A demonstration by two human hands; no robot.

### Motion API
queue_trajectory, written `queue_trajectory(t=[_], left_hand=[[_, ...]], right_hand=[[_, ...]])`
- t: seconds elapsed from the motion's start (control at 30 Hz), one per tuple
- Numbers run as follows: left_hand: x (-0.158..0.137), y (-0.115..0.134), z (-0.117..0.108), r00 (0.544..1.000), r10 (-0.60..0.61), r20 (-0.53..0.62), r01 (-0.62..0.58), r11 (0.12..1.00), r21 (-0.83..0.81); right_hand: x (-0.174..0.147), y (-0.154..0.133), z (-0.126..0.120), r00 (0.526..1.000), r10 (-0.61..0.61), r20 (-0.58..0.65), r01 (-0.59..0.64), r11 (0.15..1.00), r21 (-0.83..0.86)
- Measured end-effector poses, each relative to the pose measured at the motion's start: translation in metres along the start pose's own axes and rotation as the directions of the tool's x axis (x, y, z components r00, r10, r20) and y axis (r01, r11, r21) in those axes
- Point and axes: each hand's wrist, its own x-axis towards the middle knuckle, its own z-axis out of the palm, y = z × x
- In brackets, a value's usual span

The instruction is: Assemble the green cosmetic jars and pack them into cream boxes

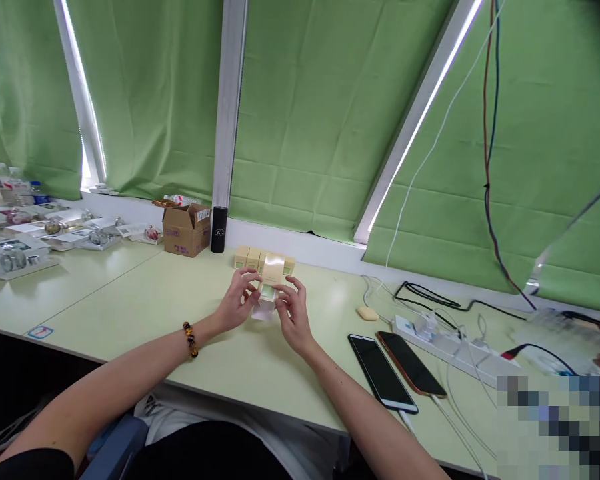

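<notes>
Over the table (145,320), a small pale-yellow box (267,280) sits between my two hands, its long upper flap standing up and a whitish flap hanging at the lower end. A greenish window shows on its face. My left hand (239,303), with a dark beaded bracelet at the wrist, grips the left side with thumb and fingers. On the opposite side my right hand (293,313) pinches the edge with bent fingers. Just behind, a row of similar small boxes (247,258) stands on the table, partly covered by the held one.
A brown carton (186,230) and a black cylinder (219,229) stand at the back. Open packages (17,257) lie at far left. To the right are two phones (383,373) (413,363), a power strip (450,350), cables and a yellow block (368,313). Another person's hand shows at far right.
</notes>
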Motion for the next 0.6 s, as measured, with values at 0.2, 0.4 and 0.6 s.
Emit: queue_trajectory(t=[0.2,0.4,0.6], left_hand=[[-0.0011,0.0073,-0.0075,0.996,0.006,0.086,-0.002,0.999,-0.044],[-0.0003,0.0067,-0.0065,0.996,0.018,0.090,-0.015,0.999,-0.032],[0.0000,0.0016,-0.0020,0.998,-0.015,0.059,0.016,0.999,-0.027]], right_hand=[[0.0012,-0.0016,-0.0045,0.999,0.017,0.029,-0.020,0.993,0.118],[0.0010,0.0001,-0.0049,0.998,0.053,0.040,-0.059,0.986,0.154],[0.0012,0.0044,-0.0045,0.995,0.093,0.026,-0.096,0.980,0.173]])
